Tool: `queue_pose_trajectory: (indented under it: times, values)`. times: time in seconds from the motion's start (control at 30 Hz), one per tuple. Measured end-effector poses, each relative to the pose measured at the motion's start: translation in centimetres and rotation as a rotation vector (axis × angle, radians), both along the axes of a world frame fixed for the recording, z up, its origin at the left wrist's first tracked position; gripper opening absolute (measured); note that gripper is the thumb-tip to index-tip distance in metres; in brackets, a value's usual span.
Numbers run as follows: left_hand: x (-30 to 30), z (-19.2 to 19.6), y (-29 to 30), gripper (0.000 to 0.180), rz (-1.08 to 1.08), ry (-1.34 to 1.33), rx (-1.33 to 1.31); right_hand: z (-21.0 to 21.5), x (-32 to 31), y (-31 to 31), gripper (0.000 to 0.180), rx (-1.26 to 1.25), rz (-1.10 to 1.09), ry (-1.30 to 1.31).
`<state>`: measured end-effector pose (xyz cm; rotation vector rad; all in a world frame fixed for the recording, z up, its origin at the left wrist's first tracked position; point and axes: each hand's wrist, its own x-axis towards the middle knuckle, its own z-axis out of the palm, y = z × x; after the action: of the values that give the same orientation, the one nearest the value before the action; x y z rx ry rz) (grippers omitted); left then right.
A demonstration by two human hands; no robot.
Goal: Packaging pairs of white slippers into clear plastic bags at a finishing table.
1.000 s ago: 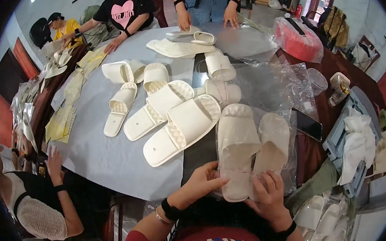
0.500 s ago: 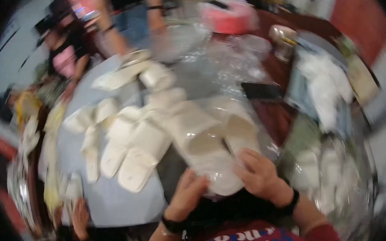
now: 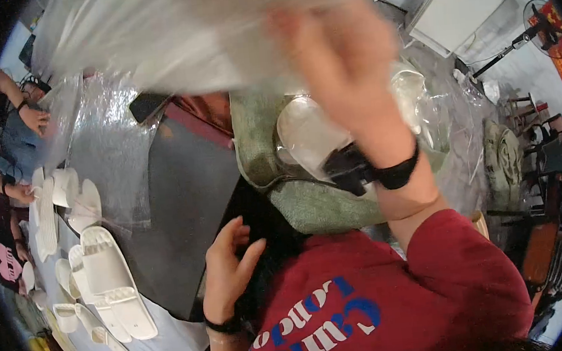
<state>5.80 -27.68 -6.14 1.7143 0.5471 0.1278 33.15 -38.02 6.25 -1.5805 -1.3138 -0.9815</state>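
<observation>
Plastic film (image 3: 169, 38), clear and smeared by blur, spreads across the top of the view from 10 to 12 o'clock. Its lower edge runs up to the right hand (image 3: 347, 56), which is raised at 1 o'clock with a black band at the wrist. The fingers of that hand are too blurred against the film to tell whether they pinch it or only touch it. At 7 o'clock the left hand (image 3: 230, 267) holds nothing; its fingers are loosely curled, with the thumb set wide of them (the dark table edge is just beside it).

A green woven sack (image 3: 327, 206) lies at 4 o'clock, close to the middle, and its mouth shows pale slippers in clear wrapping (image 3: 310, 127), partly hidden behind the right forearm. More clear bags (image 3: 104, 144) lie flat at 10 o'clock on the dark grey table cover (image 3: 175, 191), with a black phone (image 3: 148, 107) near them.

Unwrapped white slippers (image 3: 107, 261) sit at 8 o'clock, several overlapping on one another. A co-worker's hand (image 3: 34, 119) hangs at 10 o'clock, beyond the bags. Out at 2 o'clock stands a black fan (image 3: 541, 29).
</observation>
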Motion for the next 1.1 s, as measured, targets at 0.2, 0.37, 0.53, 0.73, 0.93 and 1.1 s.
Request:
queue_pose_trajectory:
  times: [0.2, 0.37, 0.53, 0.73, 0.93, 1.1]
  values:
    - [3.8, -2.2, -3.0, 0.044, -0.048, -0.058, 0.562, 1.6, 1.6, -10.6, 0.02, 0.441, -0.051, 0.199]
    - [8.7, -0.4, -4.5, 0.044, -0.291, -0.469, 0.873, 2.5, -2.6, -15.2, 0.024, 0.299, -0.399, 0.188]
    - [10.2, -3.2, -5.4, 0.031, -0.492, -0.232, 1.079, -1.7, -4.6, -15.7, 0.047, -0.89, -0.225, 0.287]
    - [9.0, -3.6, -4.1, 0.012, -0.556, -0.181, 1.04, -4.1, -2.2, -14.9, 0.042, -0.9, -0.197, 0.343]
    - [8.4, -1.5, -3.5, 0.014, -0.452, -0.48, 0.817, -3.2, -0.8, -14.0, 0.035, -0.819, -0.249, 0.25]
    - [6.5, 1.2, -0.9, 0.021, -0.229, -0.691, 0.643, -4.3, -0.7, -13.3, 0.04, -0.836, -0.154, 0.238]
